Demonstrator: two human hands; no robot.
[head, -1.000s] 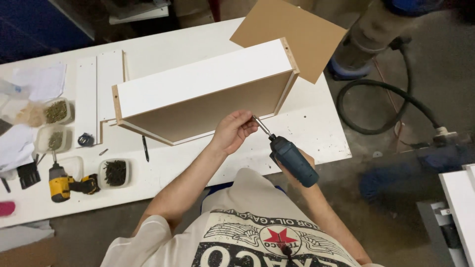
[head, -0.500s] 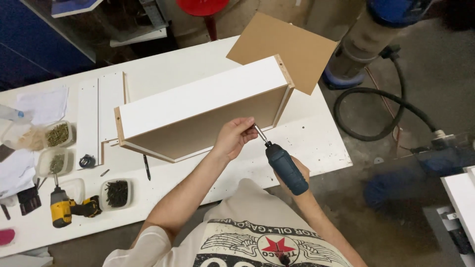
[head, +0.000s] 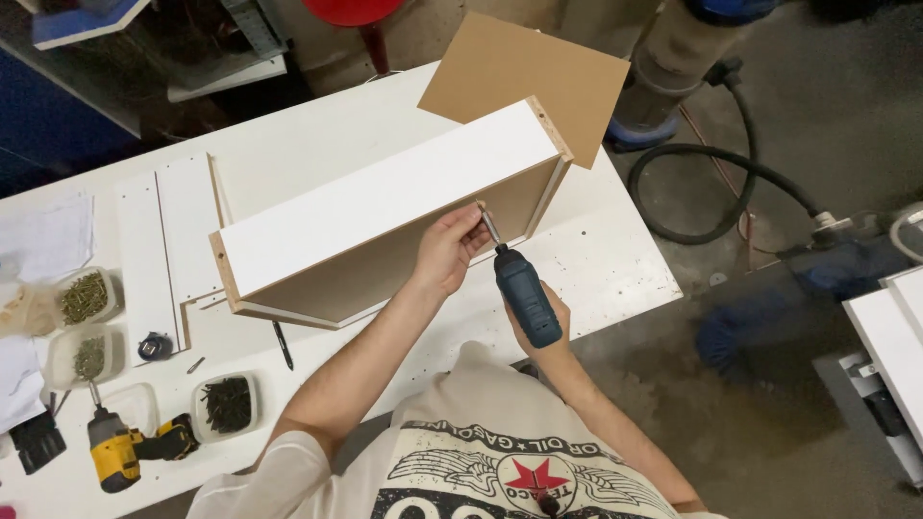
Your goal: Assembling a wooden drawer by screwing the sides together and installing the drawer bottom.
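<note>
the white drawer box [head: 385, 207] stands on its side near the middle of the white workbench [head: 596, 279], open face toward the person; its outer panels are white, the cut edges show raw brown chipboard, and the inside looks tan. the left hand [head: 447, 252] is pinched around the bit [head: 489, 227] of the blue power screwdriver [head: 525, 293], right at the box's lower front edge, near its right end. the right hand [head: 548, 332] is clenched around the screwdriver's body, mostly hidden under it, just off the box toward the person. a brown hardboard sheet [head: 524, 72] lies behind the box's right end, partly over the bench edge. left of the box lie white panel strips [head: 159, 245], and further left sit tubs of screws [head: 85, 298]; a yellow drill [head: 120, 450] rests well to the box's lower left, beside a tub of dark screws [head: 227, 404].

against half a second ago, both hands and the screwdriver sit at the same spot on the box; the box itself has not shifted on the bench.
</note>
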